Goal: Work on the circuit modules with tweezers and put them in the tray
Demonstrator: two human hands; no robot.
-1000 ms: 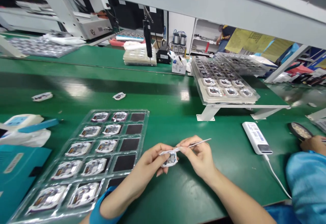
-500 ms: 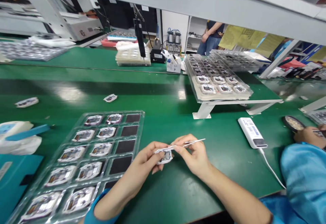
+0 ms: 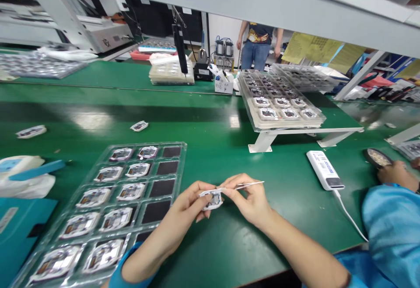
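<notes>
My left hand (image 3: 183,207) grips a small white housing (image 3: 214,199) with grey electronic parts inside, thumb on its face and fingers behind. It is held above the green bench, tilted toward me. In my right hand (image 3: 247,198) is a thin pair of metal tweezers (image 3: 251,185), pinched between thumb and fingers. Their rear end sticks out to the right. The tips meet the housing's upper right edge, where my fingers partly cover them. Left of my hands lies a clear plastic tray (image 3: 182,161) with similar housings in two columns and dark pads in the right column.
Stacked trays of housings (image 3: 282,104) rest on a white-legged stand. A white charger-like device (image 3: 324,170) with a cable lies to the right, near a co-worker's blue sleeve (image 3: 392,222). Loose housings (image 3: 139,126) sit on the green strip behind. A black electric screwdriver (image 3: 179,47) hangs overhead.
The loose housings on the strip behind have shifted slightly left. The person in the background has moved left and turned. The tweezers have tilted slightly; my hands have barely moved.
</notes>
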